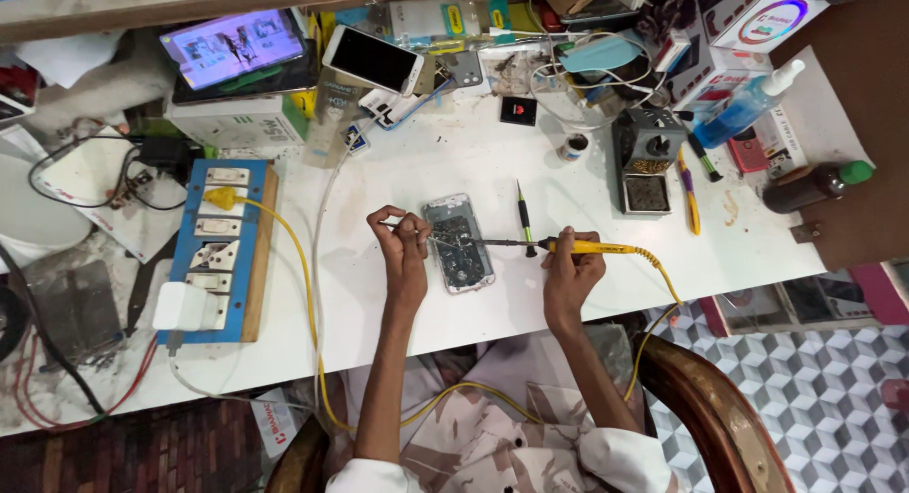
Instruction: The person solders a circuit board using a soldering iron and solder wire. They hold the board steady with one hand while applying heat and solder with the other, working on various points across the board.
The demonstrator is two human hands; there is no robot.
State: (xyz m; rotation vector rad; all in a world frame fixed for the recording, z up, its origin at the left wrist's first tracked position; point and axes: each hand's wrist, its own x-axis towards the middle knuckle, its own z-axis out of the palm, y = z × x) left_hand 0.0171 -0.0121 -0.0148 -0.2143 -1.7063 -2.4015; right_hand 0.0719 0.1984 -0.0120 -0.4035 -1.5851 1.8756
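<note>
I'm seeing the opened phone [458, 242] lying mid tabletop [426, 161], w/ free white surface all round it and the near edge just below. Its long axis is running near-to-far, slightly tilted; bare circuit board is showing. My right hand [568, 266] is clamping the yellow iron [568, 246], tip pointing left onto the board. My left hand [405, 242] is pinching thin wire [437, 235].
</note>
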